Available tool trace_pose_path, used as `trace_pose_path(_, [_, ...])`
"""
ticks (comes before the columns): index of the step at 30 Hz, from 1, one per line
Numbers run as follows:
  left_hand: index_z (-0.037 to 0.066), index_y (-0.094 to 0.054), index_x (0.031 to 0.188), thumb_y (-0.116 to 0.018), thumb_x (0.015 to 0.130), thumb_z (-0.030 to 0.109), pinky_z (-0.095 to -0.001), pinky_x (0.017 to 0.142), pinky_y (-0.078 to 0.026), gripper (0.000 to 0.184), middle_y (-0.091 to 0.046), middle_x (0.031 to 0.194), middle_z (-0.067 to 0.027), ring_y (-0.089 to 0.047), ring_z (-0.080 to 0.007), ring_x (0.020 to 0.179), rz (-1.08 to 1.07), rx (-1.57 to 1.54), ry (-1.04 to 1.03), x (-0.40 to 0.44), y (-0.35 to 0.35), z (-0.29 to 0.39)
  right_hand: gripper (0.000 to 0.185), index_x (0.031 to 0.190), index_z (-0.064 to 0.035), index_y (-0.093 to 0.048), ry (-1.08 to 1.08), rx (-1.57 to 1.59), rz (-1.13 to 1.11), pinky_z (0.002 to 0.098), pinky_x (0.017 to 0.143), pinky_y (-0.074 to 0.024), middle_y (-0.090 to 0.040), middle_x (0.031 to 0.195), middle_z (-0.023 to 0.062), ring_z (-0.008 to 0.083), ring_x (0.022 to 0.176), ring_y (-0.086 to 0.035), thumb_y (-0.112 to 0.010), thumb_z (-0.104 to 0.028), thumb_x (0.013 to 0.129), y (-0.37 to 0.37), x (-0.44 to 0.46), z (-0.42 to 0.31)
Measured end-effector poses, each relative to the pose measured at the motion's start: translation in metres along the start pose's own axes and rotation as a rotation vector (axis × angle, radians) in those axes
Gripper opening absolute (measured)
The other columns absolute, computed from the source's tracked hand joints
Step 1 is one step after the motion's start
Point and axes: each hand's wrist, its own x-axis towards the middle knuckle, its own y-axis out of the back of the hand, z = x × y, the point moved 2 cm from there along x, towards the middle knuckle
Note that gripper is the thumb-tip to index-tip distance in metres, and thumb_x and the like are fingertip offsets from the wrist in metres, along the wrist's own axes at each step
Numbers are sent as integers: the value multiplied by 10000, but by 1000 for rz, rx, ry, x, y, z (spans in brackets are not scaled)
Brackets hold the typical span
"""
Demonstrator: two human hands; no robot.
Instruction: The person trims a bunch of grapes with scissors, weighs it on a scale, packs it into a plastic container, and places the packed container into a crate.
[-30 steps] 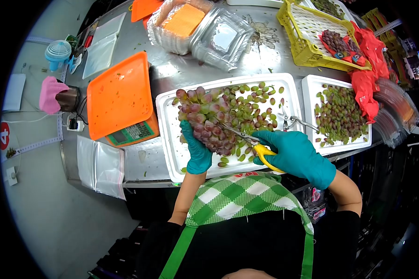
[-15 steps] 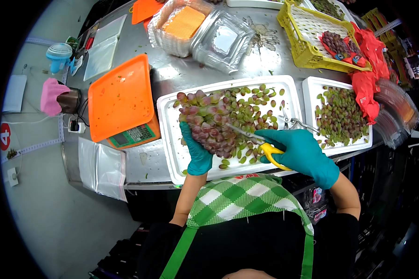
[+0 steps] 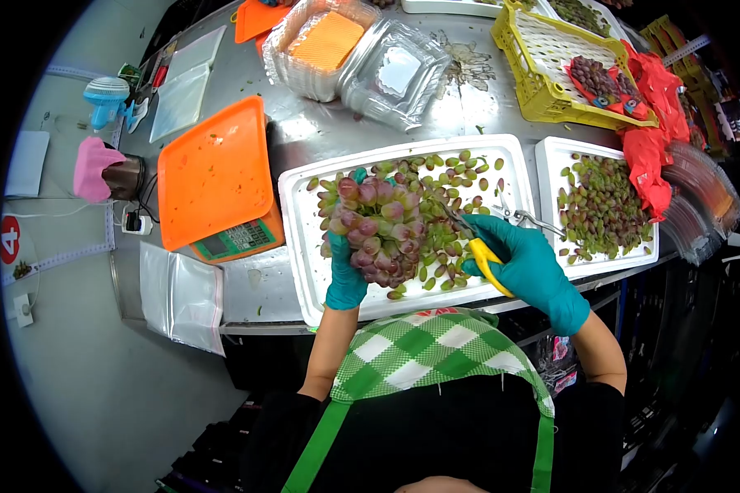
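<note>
While an orange-topped scale [image 3: 214, 177] stands at the left on a metal table [image 3: 255, 304], a teal-gloved left hand [image 3: 347, 279] cups a bunch of grapes [image 3: 380, 226], its fingers curled round the fruit and partly hidden by it. The bunch is over a white tray [image 3: 306, 251] strewn with loose grapes [image 3: 466, 155]. To its right, the gloved right hand [image 3: 530, 264] holds yellow-handled scissors [image 3: 487, 261], fingers closed around the handles, blades pointing toward the bunch. Farther right are metal shears [image 3: 528, 218], then a second white tray [image 3: 548, 168] heaped with small grapes [image 3: 604, 201].

Metal table [image 3: 308, 127] under white trays [image 3: 302, 246], orange scale [image 3: 214, 177], yellow crate [image 3: 541, 105].
</note>
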Motion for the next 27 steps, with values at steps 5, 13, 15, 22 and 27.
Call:
trace_pose_path(5, [130, -269, 1293, -525, 748, 536, -367, 929, -388, 725, -398, 1239, -71, -438, -218, 1107, 8, -90, 27, -3, 13, -12, 604, 1237, -91, -394, 95, 98, 4, 264, 764, -457, -576, 970, 104, 136, 858, -565, -685, -198, 718, -19, 14, 0])
trace_pose_path(13, [133, -285, 1290, -351, 820, 555, -389, 954, -357, 635, -372, 1278, -88, -411, -244, 1138, 31, -166, -16, 9, -19, -16, 583, 1235, -8, -371, -23, 497, 47, 245, 777, -440, -555, 1008, 83, 101, 881, -515, -657, -149, 747, -61, 41, 15])
trace_pose_path(15, [127, -286, 1288, -339, 835, 536, -389, 954, -357, 612, -381, 1270, -85, -415, -242, 1135, 161, -125, -57, 7, -21, -20, 556, 1238, -2, -366, -82, 525, 55, 226, 793, -434, -528, 1036, 58, 104, 912, -504, -635, -95, 760, -58, 49, 8])
trace_pose_path(22, [112, -308, 1272, -312, 861, 500, -372, 931, -379, 566, -403, 1245, -93, -439, -231, 1103, 4, -226, 6, 6, -14, -21, 457, 1144, 29, -462, -96, 652, 89, 200, 676, -445, -583, 916, 49, 74, 777, -525, -647, -126, 756, -59, 67, 9])
trace_pose_path(27, [102, -303, 1274, -300, 888, 427, -355, 933, -377, 505, -402, 1241, -100, -433, -226, 1105, -45, -228, 31, 7, -8, -22, 436, 1122, 36, -476, -109, 710, 60, 191, 673, -434, -584, 886, 38, 64, 768, -513, -649, -121, 754, -56, 66, 2])
